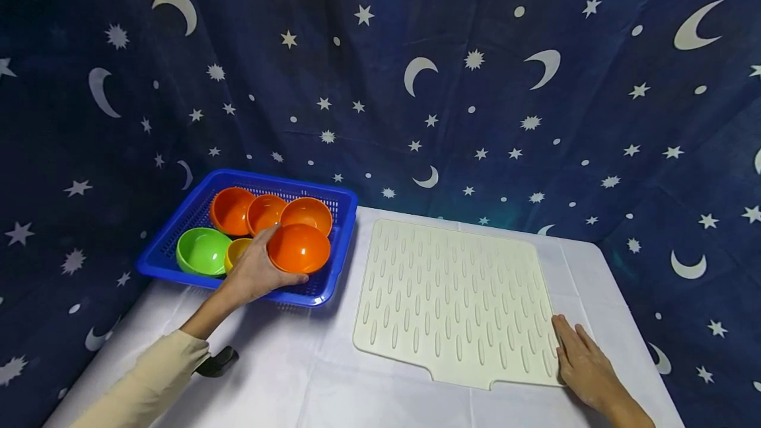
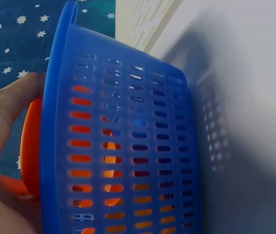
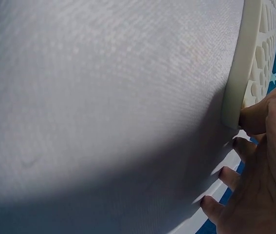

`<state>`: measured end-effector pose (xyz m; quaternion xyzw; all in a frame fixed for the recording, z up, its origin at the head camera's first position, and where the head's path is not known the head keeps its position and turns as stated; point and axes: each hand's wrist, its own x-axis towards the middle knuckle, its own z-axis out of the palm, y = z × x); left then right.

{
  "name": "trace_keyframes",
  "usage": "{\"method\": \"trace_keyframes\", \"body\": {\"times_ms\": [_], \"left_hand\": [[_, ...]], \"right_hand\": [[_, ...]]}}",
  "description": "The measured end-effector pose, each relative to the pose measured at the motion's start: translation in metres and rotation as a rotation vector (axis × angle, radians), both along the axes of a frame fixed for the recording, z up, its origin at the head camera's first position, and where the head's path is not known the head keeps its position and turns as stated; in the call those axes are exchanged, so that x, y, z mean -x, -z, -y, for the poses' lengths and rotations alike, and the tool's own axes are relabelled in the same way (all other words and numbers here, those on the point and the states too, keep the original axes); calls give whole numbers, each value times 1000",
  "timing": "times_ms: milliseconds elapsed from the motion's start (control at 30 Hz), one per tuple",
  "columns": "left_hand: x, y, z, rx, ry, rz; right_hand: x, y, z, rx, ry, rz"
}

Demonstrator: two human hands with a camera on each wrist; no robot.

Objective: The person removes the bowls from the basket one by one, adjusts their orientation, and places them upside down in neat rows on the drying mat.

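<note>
My left hand [image 1: 259, 269] reaches over the front of a blue plastic basket [image 1: 349, 236] and grips an orange bowl [image 1: 299, 249], thumb at its near side and fingers at its left. In the left wrist view that bowl [image 2: 30, 146] shows by the basket's rim. Behind it sit three more orange bowls [image 1: 306, 214]. A green bowl [image 1: 202, 252] and a yellow bowl [image 1: 236, 253], partly hidden by the hand, lie to the left. At the cream ridged drying mat [image 1: 452, 296], my right hand [image 1: 588, 365] rests along the right edge near the front corner, fingers extended.
A white cloth [image 1: 357, 395] covers the table under basket and mat. Dark blue fabric [image 1: 380, 84] with moons and stars hangs behind and at both sides. A black strap piece [image 1: 217, 362] shows by the left wrist.
</note>
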<state>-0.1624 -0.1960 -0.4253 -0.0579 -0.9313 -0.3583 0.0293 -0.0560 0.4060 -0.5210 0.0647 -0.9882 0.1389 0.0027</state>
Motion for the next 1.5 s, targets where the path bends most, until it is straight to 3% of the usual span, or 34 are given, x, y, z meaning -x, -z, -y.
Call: {"method": "trace_keyframes", "body": {"times_ms": [233, 467, 767, 1033, 1500], "left_hand": [[-2, 0, -5, -81, -5, -18], [-4, -7, -12, -115, -38, -16], [-14, -11, -24, -227, -81, -36], [-22, -18, -35, -250, -91, -68], [-16, -27, -57, -282, -104, -84]], "right_hand": [[1, 1, -1, -1, 13, 28], [0, 3, -3, -6, -3, -15], [3, 2, -2, -14, 37, 67], [3, 3, -2, -8, 31, 77], [4, 1, -1, 1, 43, 92]]}}
